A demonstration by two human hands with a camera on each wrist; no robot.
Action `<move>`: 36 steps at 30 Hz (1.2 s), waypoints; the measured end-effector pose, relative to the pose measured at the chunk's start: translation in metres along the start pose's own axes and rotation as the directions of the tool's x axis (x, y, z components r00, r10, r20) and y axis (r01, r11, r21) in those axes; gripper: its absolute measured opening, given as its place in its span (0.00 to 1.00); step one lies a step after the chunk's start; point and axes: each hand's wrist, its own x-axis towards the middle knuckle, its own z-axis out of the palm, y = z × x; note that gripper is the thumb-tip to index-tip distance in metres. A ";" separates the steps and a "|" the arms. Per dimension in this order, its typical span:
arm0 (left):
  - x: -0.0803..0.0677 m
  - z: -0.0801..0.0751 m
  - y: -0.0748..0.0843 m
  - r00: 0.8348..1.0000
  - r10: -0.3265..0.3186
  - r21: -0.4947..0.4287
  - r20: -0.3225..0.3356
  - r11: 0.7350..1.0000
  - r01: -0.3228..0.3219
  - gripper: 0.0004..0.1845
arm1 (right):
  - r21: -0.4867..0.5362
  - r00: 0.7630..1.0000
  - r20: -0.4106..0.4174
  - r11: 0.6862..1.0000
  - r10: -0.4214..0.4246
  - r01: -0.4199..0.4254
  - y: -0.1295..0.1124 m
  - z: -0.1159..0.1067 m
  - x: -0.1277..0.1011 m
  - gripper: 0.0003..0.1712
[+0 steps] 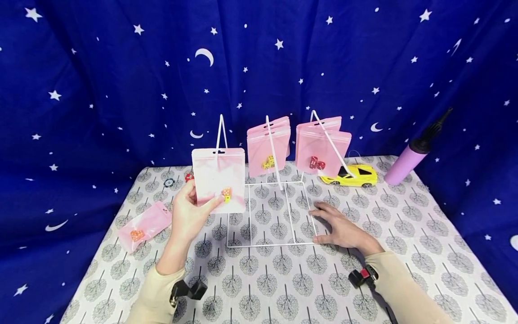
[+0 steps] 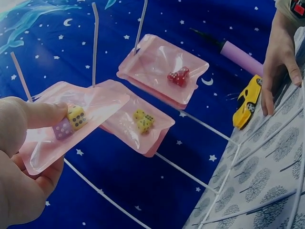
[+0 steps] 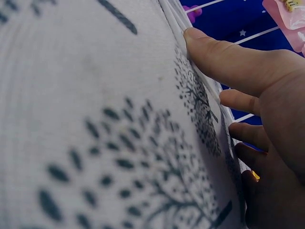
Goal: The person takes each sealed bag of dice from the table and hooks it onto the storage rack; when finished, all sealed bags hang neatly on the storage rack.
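My left hand (image 1: 190, 216) pinches a pink zip bag (image 1: 214, 173) between thumb and fingers, the thumb pressing near the dice (image 2: 71, 122) inside. The bag is upright at the left hook (image 1: 221, 128) of a white wire rack (image 1: 263, 245), and the hook overlaps its top slot. Pink bags with yellow dice (image 1: 268, 163) hang on the middle hook; others with red dice (image 1: 317, 163) hang on the right one. Against the right side of the rack's base rests my right hand (image 1: 341, 227), thumb at the front corner, fingers loosely extended, holding nothing.
Left of the rack, another pink bag (image 1: 147, 225) with orange dice lies flat on the tree-patterned cloth (image 1: 283, 288). A yellow toy car (image 1: 352, 175) sits behind the right hand. Farther right stands a tilted purple pump (image 1: 406, 164). A blue starry curtain (image 1: 133, 90) closes off the back.
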 end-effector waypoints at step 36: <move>0.052 0.013 -0.013 0.999 0.050 -0.025 -0.013 0.998 -0.050 0.22 | 0.001 1.000 -0.009 1.000 -0.005 0.005 0.000 0.000 0.000 0.48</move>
